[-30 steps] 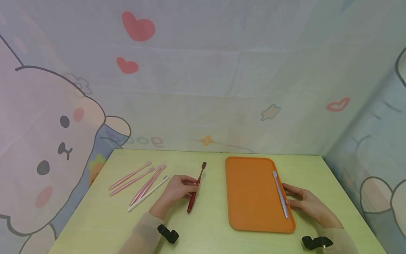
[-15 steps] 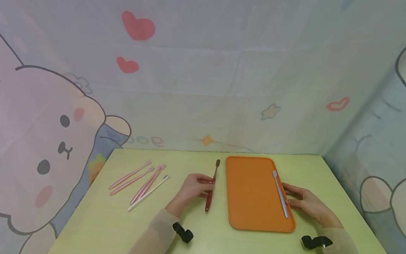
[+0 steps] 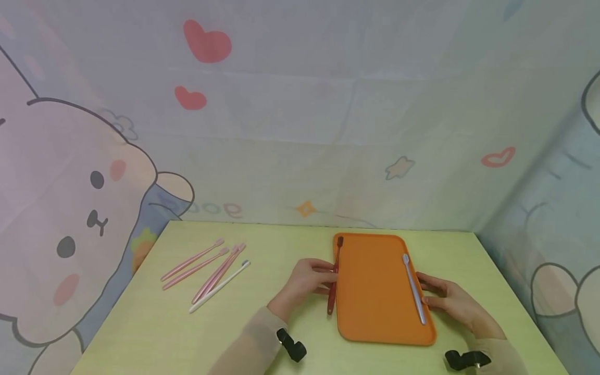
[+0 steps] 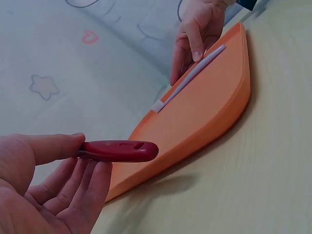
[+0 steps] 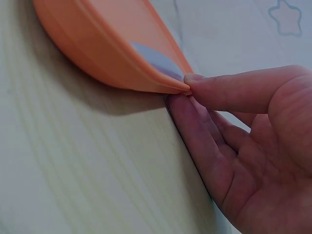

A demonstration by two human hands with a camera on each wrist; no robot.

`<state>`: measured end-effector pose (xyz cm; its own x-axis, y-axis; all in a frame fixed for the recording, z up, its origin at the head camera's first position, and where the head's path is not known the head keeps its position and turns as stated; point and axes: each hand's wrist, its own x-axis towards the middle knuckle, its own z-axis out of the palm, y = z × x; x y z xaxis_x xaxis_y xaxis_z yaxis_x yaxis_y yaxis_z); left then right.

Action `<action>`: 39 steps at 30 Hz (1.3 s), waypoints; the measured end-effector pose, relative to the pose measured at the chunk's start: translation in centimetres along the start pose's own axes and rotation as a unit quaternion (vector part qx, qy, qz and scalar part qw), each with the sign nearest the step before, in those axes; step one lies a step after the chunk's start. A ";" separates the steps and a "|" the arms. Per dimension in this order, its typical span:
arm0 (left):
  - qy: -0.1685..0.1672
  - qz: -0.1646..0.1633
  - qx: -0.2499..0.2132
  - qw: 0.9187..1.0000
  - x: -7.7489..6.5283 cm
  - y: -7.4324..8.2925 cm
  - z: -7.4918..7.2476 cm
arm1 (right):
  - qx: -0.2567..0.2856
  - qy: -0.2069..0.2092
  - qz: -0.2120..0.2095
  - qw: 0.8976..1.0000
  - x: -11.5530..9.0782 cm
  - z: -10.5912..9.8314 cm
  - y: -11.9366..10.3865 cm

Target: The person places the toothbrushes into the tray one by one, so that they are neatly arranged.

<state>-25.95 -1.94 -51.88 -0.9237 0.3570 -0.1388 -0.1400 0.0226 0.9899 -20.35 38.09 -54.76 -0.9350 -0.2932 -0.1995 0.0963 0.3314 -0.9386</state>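
My left hand (image 3: 308, 281) pinches a dark red toothbrush (image 3: 332, 297) between thumb and fingers at the left rim of an orange tray (image 3: 375, 291). In the left wrist view the red handle (image 4: 119, 151) points toward the tray, above the table, with a shadow beneath. A pale lilac toothbrush (image 3: 414, 289) lies inside the tray along its right side. At that right edge my right hand (image 3: 457, 302) grips the rim, the thumb on top and the fingers underneath, as the right wrist view shows.
Several pink toothbrushes (image 3: 189, 262) and one white toothbrush (image 3: 220, 286) lie on the left of the pale yellow-green table (image 3: 140, 333). A printed cloth (image 3: 300, 104) hangs behind the table and at the sides.
My left hand has carried the dark red toothbrush to the right, from the middle of the table to the tray's left rim. The right hand has stayed at the tray's right edge.
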 end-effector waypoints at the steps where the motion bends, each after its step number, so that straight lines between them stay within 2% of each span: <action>1: 0.001 -0.002 -0.006 1.000 0.1 0.0 0.3 | -0.001 0.000 -0.001 1.000 0.0 0.0 0.0; 12: 0.014 -0.021 -0.032 0.999 1.0 0.6 3.1 | 0.007 -0.003 -0.015 1.000 0.3 -0.1 0.4; 19: 0.013 -0.028 -0.039 0.999 1.9 0.0 4.8 | 0.008 -0.006 -0.007 1.000 0.3 -0.1 0.3; 28: 0.008 -0.035 -0.093 0.995 2.6 -0.6 8.0 | -0.015 0.001 -0.017 1.000 0.3 -0.1 0.4; 39: 0.043 -0.049 -0.098 0.993 3.0 -0.5 11.8 | -0.027 0.018 -0.009 0.999 0.4 -0.1 0.4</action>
<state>-24.44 10.10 -52.45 -0.9280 0.2804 -0.2452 -0.2902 -0.1315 0.9479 -20.68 38.18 -55.19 -0.9481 -0.2682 -0.1709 0.0608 0.3746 -0.9252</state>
